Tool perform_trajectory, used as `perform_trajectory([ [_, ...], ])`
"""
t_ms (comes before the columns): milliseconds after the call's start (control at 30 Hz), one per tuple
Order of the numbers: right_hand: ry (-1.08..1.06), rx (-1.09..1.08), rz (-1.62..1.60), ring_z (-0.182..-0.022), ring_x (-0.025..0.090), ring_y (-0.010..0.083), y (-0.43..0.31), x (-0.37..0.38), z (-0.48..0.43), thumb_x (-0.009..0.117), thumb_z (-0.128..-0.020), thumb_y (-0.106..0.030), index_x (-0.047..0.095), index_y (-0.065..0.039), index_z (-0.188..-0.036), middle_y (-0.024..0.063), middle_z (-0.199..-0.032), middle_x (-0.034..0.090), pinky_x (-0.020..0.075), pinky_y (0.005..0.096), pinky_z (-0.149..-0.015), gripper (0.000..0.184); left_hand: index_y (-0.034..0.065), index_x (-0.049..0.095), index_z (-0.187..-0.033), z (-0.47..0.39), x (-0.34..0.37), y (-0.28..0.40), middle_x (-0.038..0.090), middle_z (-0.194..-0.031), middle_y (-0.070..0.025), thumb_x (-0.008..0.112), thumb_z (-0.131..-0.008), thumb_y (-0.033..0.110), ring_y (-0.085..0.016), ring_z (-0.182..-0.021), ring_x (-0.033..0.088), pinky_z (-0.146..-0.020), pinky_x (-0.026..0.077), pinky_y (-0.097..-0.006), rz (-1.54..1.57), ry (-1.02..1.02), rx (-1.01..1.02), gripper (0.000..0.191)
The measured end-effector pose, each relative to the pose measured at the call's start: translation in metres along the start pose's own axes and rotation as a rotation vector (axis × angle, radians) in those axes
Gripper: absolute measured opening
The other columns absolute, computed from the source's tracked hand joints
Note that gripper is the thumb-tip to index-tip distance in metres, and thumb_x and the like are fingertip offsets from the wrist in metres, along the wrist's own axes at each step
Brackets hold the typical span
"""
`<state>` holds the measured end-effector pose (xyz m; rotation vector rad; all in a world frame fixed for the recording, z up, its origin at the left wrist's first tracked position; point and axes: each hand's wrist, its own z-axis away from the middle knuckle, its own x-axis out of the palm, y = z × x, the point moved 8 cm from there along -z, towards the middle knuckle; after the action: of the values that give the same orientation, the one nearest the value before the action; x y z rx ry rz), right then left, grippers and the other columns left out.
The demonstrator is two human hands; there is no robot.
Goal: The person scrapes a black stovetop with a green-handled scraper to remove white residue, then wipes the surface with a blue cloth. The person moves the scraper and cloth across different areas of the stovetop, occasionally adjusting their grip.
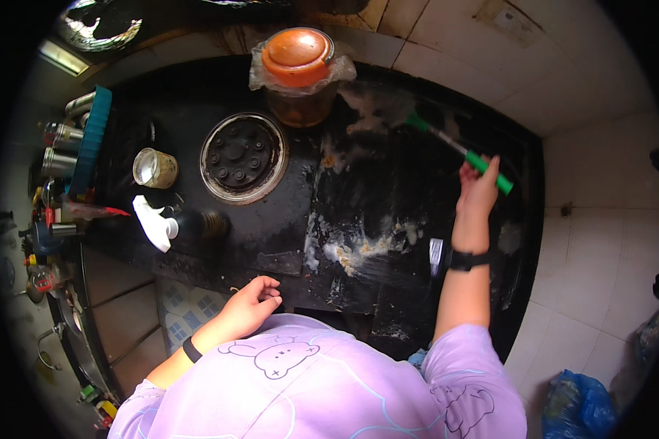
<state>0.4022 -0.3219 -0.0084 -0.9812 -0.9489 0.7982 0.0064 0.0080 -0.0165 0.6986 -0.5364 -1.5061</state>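
Observation:
My right hand (476,184) grips the green handle of a long tool (461,147) with a metal shaft. Its green head, blurred, touches or hovers just over the black countertop (395,186); whether it is a brush or a scraper I cannot tell. White and tan residue (357,252) is smeared across the counter between my arms. Near the counter's front edge, my left hand (252,302) hangs loosely curled with nothing in it. A round black plate with a metal rim (244,158), like a burner cover, lies left of the smears.
At the back stands a jar with an orange lid (297,52) over plastic film. A spray bottle with a white trigger head (156,224) and a small tub (155,168) are on the left, before a teal rack (90,140). Tiled wall (582,247) borders the right side.

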Motion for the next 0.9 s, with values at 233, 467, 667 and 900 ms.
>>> perform_trajectory([
  [233,-0.364,0.232,0.154,-0.091,0.067,0.0189,0.008,-0.017,0.140,0.055,-0.100,-0.040,0.047,-0.011,-0.144,0.0093,-0.115,0.065,0.0563,0.0291,-0.073,0.053,0.0000,0.057,-0.122,0.010,-0.007,0.014,0.067,-0.107,-0.0098,0.067,-0.091,0.020,-0.018,-0.099,0.065,-0.088,0.052,-0.0301,-0.113,0.010,0.148,0.038],
  [467,-0.740,0.433,0.035,-0.093,0.068,0.0197,0.008,0.007,0.254,0.058,-0.098,-0.029,0.039,-0.011,-0.148,0.0153,-0.128,0.061,0.0574,0.0301,-0.072,0.057,0.0000,0.057,-0.122,0.042,-0.030,0.038,0.067,-0.106,-0.0113,0.067,-0.090,0.022,-0.020,-0.099,0.065,-0.087,0.052,-0.0311,-0.182,-0.089,0.363,0.040],
  [667,-0.452,0.401,0.572,-0.071,0.060,0.0098,0.047,0.006,0.302,0.050,-0.101,-0.026,0.044,-0.016,-0.144,0.0069,-0.111,0.069,0.0481,0.0228,-0.059,0.044,0.0009,0.055,-0.124,0.084,-0.106,0.016,0.065,-0.108,-0.0081,0.065,-0.092,0.017,-0.016,-0.097,0.063,-0.086,0.052,-0.0299,-0.023,-0.024,0.383,0.037],
  [900,-0.291,0.232,1.006,-0.058,0.054,0.0115,0.094,0.002,0.313,0.044,-0.092,-0.018,0.042,-0.016,-0.144,0.0034,-0.094,0.068,0.0446,0.0272,-0.051,0.052,0.0016,0.054,-0.127,0.124,-0.189,-0.028,0.063,-0.111,-0.0086,0.064,-0.094,0.018,-0.017,-0.103,0.060,-0.092,0.050,-0.0310,0.028,0.133,0.430,0.038],
])
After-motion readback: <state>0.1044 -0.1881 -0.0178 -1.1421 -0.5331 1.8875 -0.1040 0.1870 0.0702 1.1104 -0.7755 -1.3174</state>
